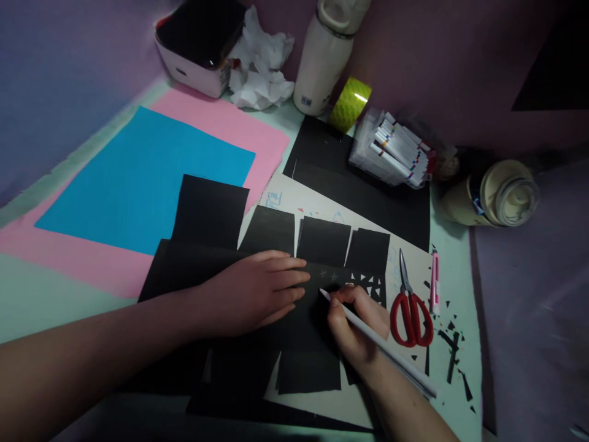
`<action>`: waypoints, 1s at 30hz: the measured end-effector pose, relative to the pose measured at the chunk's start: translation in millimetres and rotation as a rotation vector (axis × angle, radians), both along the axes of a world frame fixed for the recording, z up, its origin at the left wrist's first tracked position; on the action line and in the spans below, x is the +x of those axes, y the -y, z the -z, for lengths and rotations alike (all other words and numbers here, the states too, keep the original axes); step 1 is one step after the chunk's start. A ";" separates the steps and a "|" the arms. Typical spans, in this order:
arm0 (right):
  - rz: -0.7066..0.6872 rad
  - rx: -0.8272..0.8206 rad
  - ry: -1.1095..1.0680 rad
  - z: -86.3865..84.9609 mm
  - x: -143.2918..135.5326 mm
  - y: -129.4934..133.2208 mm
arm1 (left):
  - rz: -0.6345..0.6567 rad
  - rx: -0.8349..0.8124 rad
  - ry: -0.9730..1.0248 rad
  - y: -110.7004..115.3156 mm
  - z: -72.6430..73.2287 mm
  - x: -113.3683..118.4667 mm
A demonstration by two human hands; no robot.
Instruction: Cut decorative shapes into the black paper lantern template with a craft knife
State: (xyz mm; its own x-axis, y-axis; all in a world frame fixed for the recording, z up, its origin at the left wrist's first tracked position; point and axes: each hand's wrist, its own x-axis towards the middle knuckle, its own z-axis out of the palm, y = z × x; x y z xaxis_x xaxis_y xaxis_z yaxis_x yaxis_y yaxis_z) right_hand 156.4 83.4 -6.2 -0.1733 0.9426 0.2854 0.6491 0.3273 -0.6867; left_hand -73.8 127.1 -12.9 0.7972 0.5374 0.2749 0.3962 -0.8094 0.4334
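Note:
A sheet of black card [207,261] with cut flaps along its far and near edges lies on the table. My left hand [257,294] rests flat on it, fingers stretched to the right. My right hand [356,322] grips a slim white pen [391,356], its tip on or just above the card near the middle. Faint light pencil-like marks show on the card just beyond the tip. Small triangular holes [370,287] are cut through the card's right end, partly behind my right hand. Red-handled scissors [411,319] lie beside that end, blades pointing away.
Right of the scissors are a pink craft knife [435,285] and black paper scraps [453,356]. Blue paper [138,178] lies over pink paper [193,107] at left. Along the back stand a bottle [322,61], yellow tape roll [350,104], box of white markers [396,150] and lidded cup [497,193].

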 end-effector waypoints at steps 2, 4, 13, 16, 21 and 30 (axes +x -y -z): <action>-0.023 0.009 -0.013 0.6 0.6 0.1 | -0.002 0.001 0.007 0.0 0.2 0.3; -0.045 0.011 -0.022 0.9 0.9 -0.1 | -0.003 0.006 0.004 -0.1 0.3 0.4; -0.114 0.030 -0.032 -4.2 -3.1 -4.1 | -0.007 0.038 0.030 -0.9 0.7 1.2; -0.132 0.012 -0.038 -3.7 -2.6 -3.8 | -0.007 0.037 0.035 -0.7 1.0 1.2; -0.058 0.058 -0.131 -1.4 -1.2 -2.1 | 0.005 0.019 0.012 -1.2 0.1 -0.3; -0.026 0.007 -0.055 -2.6 2.3 -6.5 | 0.005 -0.007 -0.002 -1.9 -0.5 1.3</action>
